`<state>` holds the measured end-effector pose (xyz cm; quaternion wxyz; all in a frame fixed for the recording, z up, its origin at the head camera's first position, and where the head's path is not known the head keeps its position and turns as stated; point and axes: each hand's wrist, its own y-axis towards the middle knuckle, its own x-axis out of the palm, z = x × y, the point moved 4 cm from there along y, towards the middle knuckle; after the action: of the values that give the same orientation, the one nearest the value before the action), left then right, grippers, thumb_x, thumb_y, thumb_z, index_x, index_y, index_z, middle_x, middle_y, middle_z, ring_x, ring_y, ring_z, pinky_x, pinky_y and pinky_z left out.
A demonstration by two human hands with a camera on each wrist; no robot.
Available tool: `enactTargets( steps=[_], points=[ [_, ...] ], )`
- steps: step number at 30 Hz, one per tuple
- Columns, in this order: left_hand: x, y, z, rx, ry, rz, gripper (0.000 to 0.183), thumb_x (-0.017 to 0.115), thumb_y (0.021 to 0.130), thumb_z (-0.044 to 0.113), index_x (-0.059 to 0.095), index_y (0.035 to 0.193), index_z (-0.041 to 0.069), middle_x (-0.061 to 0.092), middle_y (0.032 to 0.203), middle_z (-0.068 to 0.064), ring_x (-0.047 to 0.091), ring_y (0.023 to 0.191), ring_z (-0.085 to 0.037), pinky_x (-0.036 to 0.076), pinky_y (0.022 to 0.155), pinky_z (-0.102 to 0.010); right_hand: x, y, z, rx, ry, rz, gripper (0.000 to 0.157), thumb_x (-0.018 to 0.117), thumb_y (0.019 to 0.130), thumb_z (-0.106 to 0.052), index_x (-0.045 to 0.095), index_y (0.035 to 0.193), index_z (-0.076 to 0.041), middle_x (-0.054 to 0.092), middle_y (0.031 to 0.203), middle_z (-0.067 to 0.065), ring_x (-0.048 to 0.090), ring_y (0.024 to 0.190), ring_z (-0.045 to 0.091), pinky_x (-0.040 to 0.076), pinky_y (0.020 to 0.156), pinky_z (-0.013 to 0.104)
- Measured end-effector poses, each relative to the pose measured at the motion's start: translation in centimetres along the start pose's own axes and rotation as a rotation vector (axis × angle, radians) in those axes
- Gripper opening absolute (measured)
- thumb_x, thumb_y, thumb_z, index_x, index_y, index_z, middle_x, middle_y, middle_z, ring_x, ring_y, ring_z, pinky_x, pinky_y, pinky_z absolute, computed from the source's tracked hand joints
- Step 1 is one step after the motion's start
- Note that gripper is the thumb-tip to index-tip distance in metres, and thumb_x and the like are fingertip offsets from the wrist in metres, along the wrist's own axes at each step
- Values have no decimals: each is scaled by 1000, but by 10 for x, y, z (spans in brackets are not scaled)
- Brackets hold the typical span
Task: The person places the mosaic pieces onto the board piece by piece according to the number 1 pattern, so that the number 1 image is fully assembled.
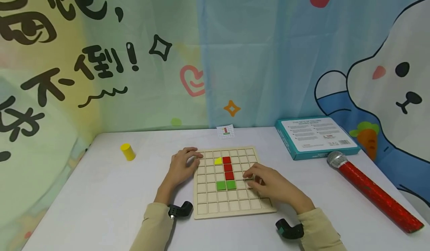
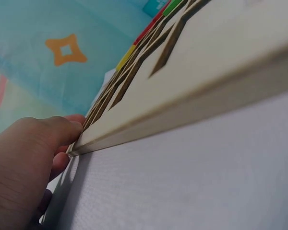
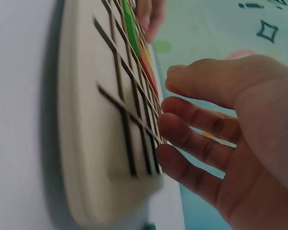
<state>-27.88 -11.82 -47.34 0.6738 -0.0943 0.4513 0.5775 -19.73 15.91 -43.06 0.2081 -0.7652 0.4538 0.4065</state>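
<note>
A pale wooden grid board [image 1: 208, 208] lies on the white table. Three red square tiles [image 1: 227, 167] form a column on it, with two green square tiles [image 1: 220, 185] side by side below. Left of the top red tile sits a yellow tile [image 1: 218, 161] with a slanted side. My left hand [image 1: 182, 167] holds the board's left edge near the far corner, thumb and fingers at the rim in the left wrist view. Over the board's right part hovers my right hand [image 1: 273, 183], fingers loosely bent, nothing between thumb and fingertips in the right wrist view [image 3: 249, 120].
Behind the board lies a small card [image 1: 225, 131] printed with a grid and coloured squares. A yellow cylinder [image 1: 128, 152] stands at the left. On the right are a teal box [image 1: 317, 137] and a red microphone [image 1: 376, 191]. A printed curtain [image 1: 242, 56] hangs behind the table.
</note>
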Motion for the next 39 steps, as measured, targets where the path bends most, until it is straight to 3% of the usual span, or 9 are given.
enactTargets(
  steps=[8,15,21,27,39],
  points=[
    [0,1,1,-4,5,-4,16,60,92,22,70,103,18,60,126,-9,54,116,-34,32,96,-58,-23,-15,25,60,25,-21,19,63,89,-17,62,108,-12,57,96,-2,52,78,5,46,65,21],
    [1,-1,-1,-8,-1,-6,15,60,92,22,70,102,19,61,125,-8,54,116,-34,32,96,-58,-32,-32,47,242,93,-144,39,70,84,-23,54,117,-8,53,99,6,50,80,15,44,65,25],
    [2,0,0,-17,-5,-14,15,60,92,22,70,103,20,60,126,-8,54,116,-33,32,97,-57,-36,-40,61,345,97,-186,45,76,78,-24,54,114,-11,52,101,8,51,86,20,45,71,33],
    [1,0,1,-16,-7,-10,15,60,92,22,70,103,19,60,125,-8,54,116,-33,32,96,-57,-38,-44,66,392,114,-210,47,79,75,-22,55,114,-11,51,94,5,48,80,19,41,67,30],
    [-1,0,1,-23,-10,-10,15,60,92,23,70,103,20,60,126,-7,54,117,-32,31,97,-57,-38,-43,68,356,169,-206,39,77,74,-11,55,106,-8,48,84,5,46,75,18,36,59,25]
  ],
)
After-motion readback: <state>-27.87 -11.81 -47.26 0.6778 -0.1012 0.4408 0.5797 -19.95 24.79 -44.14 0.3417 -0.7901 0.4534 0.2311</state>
